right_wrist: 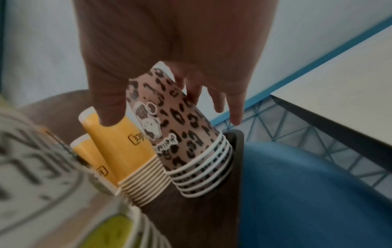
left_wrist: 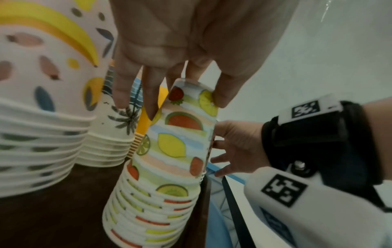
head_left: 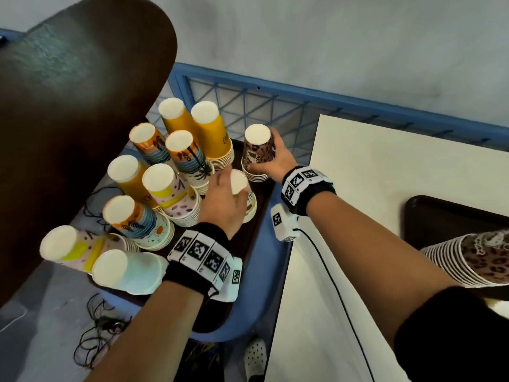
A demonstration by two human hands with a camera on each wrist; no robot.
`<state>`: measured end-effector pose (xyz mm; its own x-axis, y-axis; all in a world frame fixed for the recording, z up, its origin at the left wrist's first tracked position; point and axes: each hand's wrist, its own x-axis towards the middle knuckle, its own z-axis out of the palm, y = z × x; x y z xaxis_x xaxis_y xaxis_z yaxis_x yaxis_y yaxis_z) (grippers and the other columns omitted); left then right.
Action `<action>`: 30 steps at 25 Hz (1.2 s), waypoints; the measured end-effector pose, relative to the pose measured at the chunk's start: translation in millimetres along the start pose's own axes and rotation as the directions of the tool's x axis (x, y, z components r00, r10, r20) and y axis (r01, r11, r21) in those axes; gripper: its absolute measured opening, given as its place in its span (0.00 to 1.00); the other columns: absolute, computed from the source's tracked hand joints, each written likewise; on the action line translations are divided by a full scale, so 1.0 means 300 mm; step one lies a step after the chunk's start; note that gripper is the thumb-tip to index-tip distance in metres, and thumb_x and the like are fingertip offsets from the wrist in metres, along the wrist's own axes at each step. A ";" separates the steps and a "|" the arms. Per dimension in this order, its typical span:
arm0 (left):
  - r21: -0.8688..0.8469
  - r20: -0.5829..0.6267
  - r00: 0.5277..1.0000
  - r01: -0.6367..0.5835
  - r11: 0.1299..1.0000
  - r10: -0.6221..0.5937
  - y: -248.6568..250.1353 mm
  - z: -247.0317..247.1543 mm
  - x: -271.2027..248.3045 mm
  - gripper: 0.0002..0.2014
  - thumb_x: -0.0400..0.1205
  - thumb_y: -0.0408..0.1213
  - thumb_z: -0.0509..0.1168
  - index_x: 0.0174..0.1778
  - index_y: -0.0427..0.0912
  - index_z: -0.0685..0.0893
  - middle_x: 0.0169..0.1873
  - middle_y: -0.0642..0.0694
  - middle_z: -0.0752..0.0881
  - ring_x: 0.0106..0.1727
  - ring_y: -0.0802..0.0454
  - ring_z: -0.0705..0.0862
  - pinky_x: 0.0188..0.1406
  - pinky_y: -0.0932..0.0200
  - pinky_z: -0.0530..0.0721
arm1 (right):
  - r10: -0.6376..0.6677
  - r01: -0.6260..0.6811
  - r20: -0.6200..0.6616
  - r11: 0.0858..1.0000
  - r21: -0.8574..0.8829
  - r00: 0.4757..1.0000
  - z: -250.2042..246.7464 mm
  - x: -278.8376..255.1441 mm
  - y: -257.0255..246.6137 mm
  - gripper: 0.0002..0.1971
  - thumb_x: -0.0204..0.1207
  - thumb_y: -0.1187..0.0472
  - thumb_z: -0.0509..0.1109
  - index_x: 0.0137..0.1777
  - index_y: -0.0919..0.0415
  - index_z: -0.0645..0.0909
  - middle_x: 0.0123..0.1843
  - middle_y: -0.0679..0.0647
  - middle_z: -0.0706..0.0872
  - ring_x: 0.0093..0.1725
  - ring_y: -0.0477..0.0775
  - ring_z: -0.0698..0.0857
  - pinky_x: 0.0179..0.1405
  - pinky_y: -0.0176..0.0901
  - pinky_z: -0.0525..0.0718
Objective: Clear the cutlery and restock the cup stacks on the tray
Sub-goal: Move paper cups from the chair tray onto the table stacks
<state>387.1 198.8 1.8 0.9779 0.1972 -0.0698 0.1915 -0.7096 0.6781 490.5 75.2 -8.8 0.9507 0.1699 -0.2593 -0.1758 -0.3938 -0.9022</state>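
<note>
A dark brown tray (head_left: 249, 239) on a blue chair (head_left: 271, 260) carries several upside-down stacks of paper cups. My left hand (head_left: 237, 194) grips the top of the fruit-print stack (left_wrist: 178, 141) from above, thumb on one side and fingers on the other, as the left wrist view shows (left_wrist: 186, 104). At the tray's far right corner stands the leopard-print stack (head_left: 257, 153), which my right hand (head_left: 265, 161) holds from the right. In the right wrist view my thumb and fingers lie on either side of its top cup (right_wrist: 169, 120).
Yellow (head_left: 209, 130), palm-print (head_left: 187, 155) and pink-dotted (head_left: 170, 191) stacks crowd the tray's left. A white table (head_left: 385, 175) at the right holds a second dark tray (head_left: 440, 213) with a lying leopard stack (head_left: 482, 260). A dark round tabletop (head_left: 68, 106) overhangs the left; cables (head_left: 93, 334) litter the floor.
</note>
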 end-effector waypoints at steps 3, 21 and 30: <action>-0.340 -0.046 0.987 0.131 0.931 -0.156 -0.044 0.005 -0.055 0.40 0.73 0.39 0.73 0.79 0.43 0.60 0.64 0.49 0.76 0.65 0.55 0.76 0.64 0.66 0.70 | -0.002 0.002 0.006 1.000 -0.028 1.000 0.058 0.021 0.043 0.41 0.60 0.65 0.81 0.73 0.59 0.66 0.69 0.58 0.78 0.70 0.56 0.76 0.66 0.37 0.70; -0.476 -0.045 0.948 0.258 0.841 -0.316 -0.212 0.113 -0.052 0.31 0.64 0.30 0.78 0.64 0.40 0.78 0.54 0.51 0.84 0.56 0.54 0.82 0.60 0.62 0.76 | -0.050 0.055 0.088 0.997 -0.057 0.995 0.154 0.020 0.142 0.41 0.54 0.65 0.83 0.69 0.56 0.69 0.63 0.56 0.82 0.63 0.54 0.79 0.64 0.46 0.78; -0.588 0.109 0.993 0.109 0.801 -0.055 -0.103 0.024 -0.196 0.31 0.64 0.27 0.78 0.64 0.33 0.79 0.59 0.41 0.86 0.50 0.62 0.85 0.47 0.80 0.81 | 0.014 0.064 -0.203 0.925 0.374 0.979 0.028 -0.300 0.109 0.41 0.53 0.77 0.80 0.68 0.63 0.69 0.60 0.57 0.82 0.59 0.53 0.81 0.54 0.35 0.82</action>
<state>324.3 204.2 -20.3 0.9693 0.1608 -0.1859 0.2101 -0.1493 0.9662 397.0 54.7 -17.8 0.9802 -0.0231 -0.1968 -0.1972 -0.0157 -0.9802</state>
